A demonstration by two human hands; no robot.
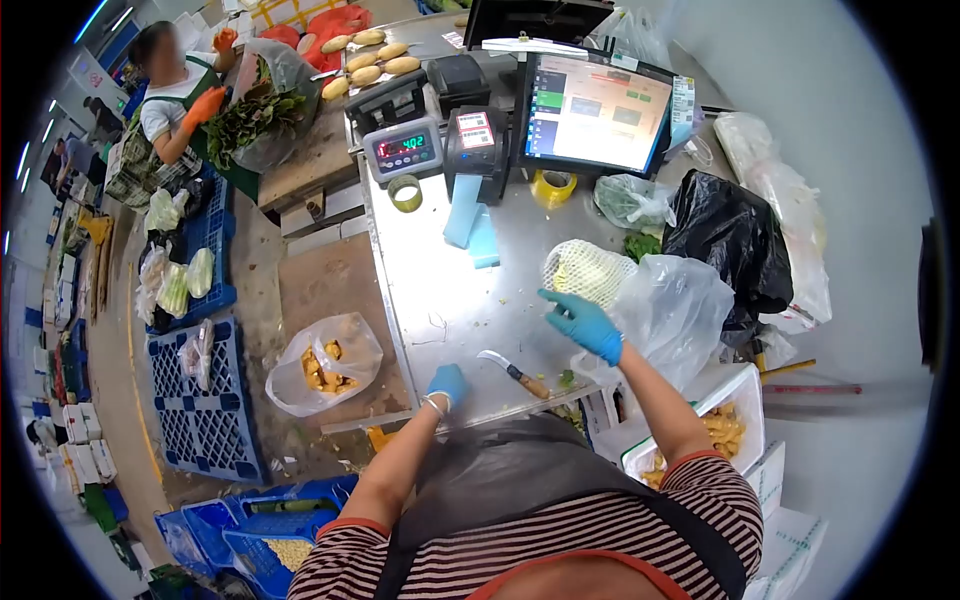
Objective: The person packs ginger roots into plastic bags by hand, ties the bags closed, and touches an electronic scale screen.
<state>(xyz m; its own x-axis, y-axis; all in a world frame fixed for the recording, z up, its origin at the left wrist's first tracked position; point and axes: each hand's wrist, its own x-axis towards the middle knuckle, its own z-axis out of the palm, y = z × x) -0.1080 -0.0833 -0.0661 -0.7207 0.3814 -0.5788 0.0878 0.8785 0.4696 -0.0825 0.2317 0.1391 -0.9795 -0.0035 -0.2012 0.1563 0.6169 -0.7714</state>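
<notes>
- Fingers of the right hand (588, 327) look spread and released, just beside the foam-netted bundle (582, 270), right of the frame's centre.
- The left hand (448, 384) is curled at the table (425, 310) edge, lower middle, perhaps as a brace; I cannot tell whether it grips anything.
- The curved knife (528, 382) lies between them, handle toward the lower right, I'd judge for easy reach.
- I see the bundle as pale and rounded, its mesh probably cushioning; a clear bag (690, 300) lies beside it.
</notes>
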